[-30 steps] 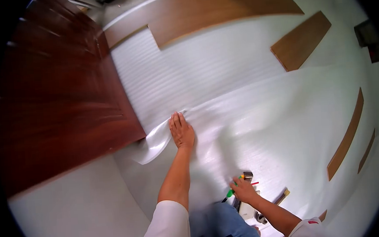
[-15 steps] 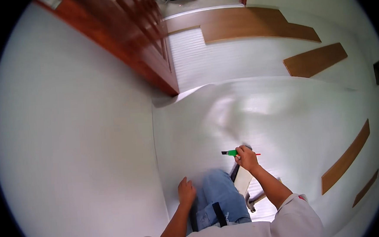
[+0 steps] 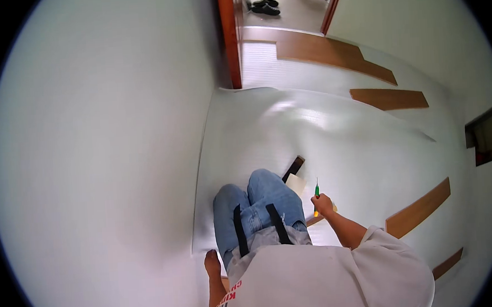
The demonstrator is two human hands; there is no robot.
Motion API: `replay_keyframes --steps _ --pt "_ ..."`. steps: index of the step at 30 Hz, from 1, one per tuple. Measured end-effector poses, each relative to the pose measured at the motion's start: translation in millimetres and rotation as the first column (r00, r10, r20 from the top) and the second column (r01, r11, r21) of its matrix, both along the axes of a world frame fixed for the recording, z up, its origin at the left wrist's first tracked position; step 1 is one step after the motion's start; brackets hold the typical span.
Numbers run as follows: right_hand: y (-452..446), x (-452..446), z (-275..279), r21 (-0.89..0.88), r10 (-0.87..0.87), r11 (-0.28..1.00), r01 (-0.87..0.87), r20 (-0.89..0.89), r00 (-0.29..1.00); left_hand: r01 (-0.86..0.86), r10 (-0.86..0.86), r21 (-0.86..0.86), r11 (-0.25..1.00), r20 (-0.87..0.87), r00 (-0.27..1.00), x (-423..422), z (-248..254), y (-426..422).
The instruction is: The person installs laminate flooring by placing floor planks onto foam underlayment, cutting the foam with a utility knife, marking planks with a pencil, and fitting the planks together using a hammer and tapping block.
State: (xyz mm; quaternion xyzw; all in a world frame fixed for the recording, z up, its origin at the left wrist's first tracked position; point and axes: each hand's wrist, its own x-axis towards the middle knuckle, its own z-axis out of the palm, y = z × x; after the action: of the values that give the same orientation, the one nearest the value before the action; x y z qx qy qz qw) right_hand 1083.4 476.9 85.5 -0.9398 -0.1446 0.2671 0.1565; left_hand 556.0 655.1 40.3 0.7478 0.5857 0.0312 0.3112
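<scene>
My right hand is closed around a green utility knife, held clear of the knees with its thin dark tip pointing away from me. A yellow part shows at the knife's near end. My left hand is low beside the wall, next to my left thigh, and its fingers are too indistinct to read. Beside my right knee lie a dark bar-shaped piece and a pale block. A wooden handle shows partly behind my right hand.
White foam underlay covers the floor, with a wavy raised edge. Joined brown planks lie by the doorway, and a loose plank sits nearer. Other pieces lie at right. A wall runs along my left; dark shoes are beyond the doorway.
My view has shifted and tilted. The knife has turned from pointing left to pointing away from me. My left hand has moved back and down along the wall.
</scene>
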Motion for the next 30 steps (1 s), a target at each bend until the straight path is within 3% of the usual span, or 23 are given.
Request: replay_keyframes --steps 1,3,4,5,6,8,9,10,11,14,15,17,18,21,24,26,30 --pt "-15 -5 -8 -0.041 0.022 0.999 -0.023 -0.033 0.999 -0.044 0.044 -0.009 0.999 0.0 0.999 -30 -54 -13" --pt "-47 -19 -15 -0.149 0.147 0.976 -0.159 -0.087 0.985 0.364 -0.433 -0.272 0.891 -0.268 0.86 -67 -82 -73" --pt "-62 -26 -19 -0.167 0.229 0.955 -0.247 -0.121 0.966 0.214 -0.313 -0.358 0.909 -0.247 0.917 -74 -84 -112" --pt "-74 -31 -26 -0.145 0.187 0.964 -0.224 -0.235 0.954 0.044 -0.16 -0.433 0.9 -0.236 0.958 -70 -83 -124" --pt "-74 -43 -3 -0.096 0.363 0.916 -0.389 -0.208 0.908 -0.184 0.022 -0.601 0.777 -0.266 0.964 -71 -87 -138" --pt "-74 -33 -19 -0.092 0.539 0.816 -0.571 -0.237 0.808 -0.139 0.04 -0.369 0.919 -0.264 0.964 -74 -116 -177" --pt "-75 -20 -29 -0.101 0.585 0.775 -0.624 -0.26 0.769 -0.344 0.275 -0.33 0.879 -0.237 0.932 -71 -126 -190" --pt "-69 -6 -29 -0.128 0.618 0.733 -0.668 -0.285 0.733 -0.438 0.382 -0.31 0.844 -0.228 0.896 -69 -144 -201" --pt "-63 10 -27 -0.152 0.635 0.703 -0.695 -0.305 0.71 -0.616 0.565 -0.359 0.701 -0.248 0.787 -52 -99 -194" --pt "-31 26 -10 -0.188 0.65 0.666 -0.722 -0.329 0.685 -0.84 0.814 -0.34 0.423 -0.265 0.517 -34 -71 -206" --pt "-17 33 -6 -0.191 0.656 0.661 -0.726 -0.322 0.682 -0.851 0.831 -0.352 0.39 -0.264 0.49 -27 -61 -208" --pt "14 44 3 -0.188 0.66 0.67 -0.718 -0.292 0.692 -0.879 0.875 -0.43 0.207 -0.32 0.363 -19 -31 -210" --pt "31 50 7 -0.193 0.661 0.671 -0.716 -0.282 0.695 -0.879 0.882 -0.443 0.179 -0.324 0.343 -13 -39 -218" --pt "85 62 24 -0.181 0.634 0.715 -0.675 -0.238 0.735 -0.879 0.862 -0.435 0.196 -0.351 0.366 9 -67 -245" --pt "132 81 19 -0.106 0.491 0.84 -0.531 -0.266 0.83 -0.873 0.852 -0.443 0.205 -0.359 0.382 32 -83 -258" --pt "158 94 11 -0.184 0.562 0.781 -0.597 -0.212 0.799 -0.871 0.886 -0.444 0.208 -0.291 0.36 36 -70 -257" --pt "179 90 -1 -0.264 0.641 0.721 -0.641 -0.101 0.761 -0.862 0.87 -0.478 0.17 -0.339 0.36 35 -63 -250"
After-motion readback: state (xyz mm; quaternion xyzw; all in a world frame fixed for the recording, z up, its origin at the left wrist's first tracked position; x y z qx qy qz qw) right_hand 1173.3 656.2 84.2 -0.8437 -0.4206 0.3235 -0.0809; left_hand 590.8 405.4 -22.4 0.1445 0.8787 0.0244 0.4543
